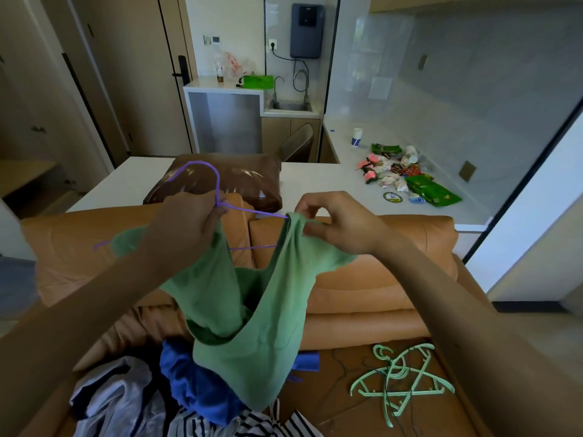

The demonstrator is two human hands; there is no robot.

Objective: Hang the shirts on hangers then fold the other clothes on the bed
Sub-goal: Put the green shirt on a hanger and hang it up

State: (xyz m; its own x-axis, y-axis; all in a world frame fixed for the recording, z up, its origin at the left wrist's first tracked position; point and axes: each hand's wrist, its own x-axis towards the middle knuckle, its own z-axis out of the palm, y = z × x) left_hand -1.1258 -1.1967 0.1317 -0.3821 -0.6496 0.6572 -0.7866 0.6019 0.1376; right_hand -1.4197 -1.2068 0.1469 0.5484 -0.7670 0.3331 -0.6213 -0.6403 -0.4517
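Observation:
A green shirt (249,313) hangs in front of me, partly threaded on a thin purple wire hanger (202,171). My left hand (186,225) grips the hanger at the base of its hook, along with the shirt's left shoulder. My right hand (334,219) pinches the shirt's right shoulder at the hanger's right end. The hanger's left tip pokes out past the fabric. Below lie a blue garment (195,386), a grey-white garment (120,395) and a striped one (252,424), heaped on the tan leather sofa (378,288).
Several pale green plastic hangers (400,380) lie tangled on the sofa seat at the right. A brown cushion (227,181) sits on the white counter (331,178) behind the sofa. Snack packets (407,175) and a paper cup (356,137) litter that counter. A sink stands further back.

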